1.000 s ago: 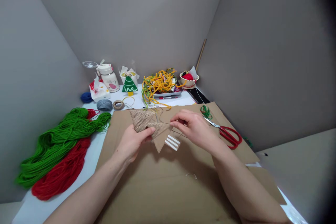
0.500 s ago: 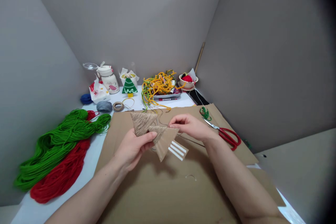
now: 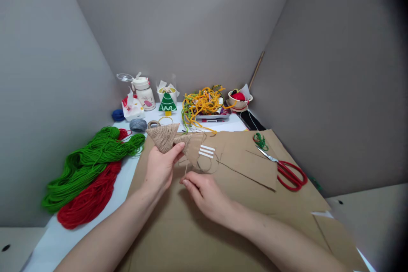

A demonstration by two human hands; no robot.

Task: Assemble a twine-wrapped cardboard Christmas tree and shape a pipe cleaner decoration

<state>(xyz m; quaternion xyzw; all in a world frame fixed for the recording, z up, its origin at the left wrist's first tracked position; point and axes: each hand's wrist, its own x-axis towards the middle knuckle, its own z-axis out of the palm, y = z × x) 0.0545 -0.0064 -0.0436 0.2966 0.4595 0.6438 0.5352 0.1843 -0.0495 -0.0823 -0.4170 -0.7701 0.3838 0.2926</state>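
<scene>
My left hand [image 3: 162, 165] grips a cardboard tree shape [image 3: 164, 137] between thumb and fingers, holding it above the cardboard sheet. Brown twine covers its top triangle and part of the lower one; the rest is bare card, and white strips [image 3: 206, 151] mark the trunk end. Below the lower triangle, my right hand [image 3: 202, 193] pinches the twine [image 3: 186, 171], which runs up to the shape. Loops of loose twine lie behind and around the cutout. Scissors with red handles [image 3: 291, 175] rest to the right, their blades partly open.
Green yarn [image 3: 83, 165] and red yarn [image 3: 91, 199] lie on the left. Grey yarn [image 3: 138, 125], a white bottle [image 3: 144, 93], a small green tree [image 3: 167, 103], a tray of yellow yarn [image 3: 204, 104] and a bowl [image 3: 240, 102] stand at the back. Cardboard [image 3: 223, 238] covers the table.
My right hand has moved from the shape's far right side to below it, drawing the twine down. The left hand has tilted the tree shape. The view has shifted slightly left.
</scene>
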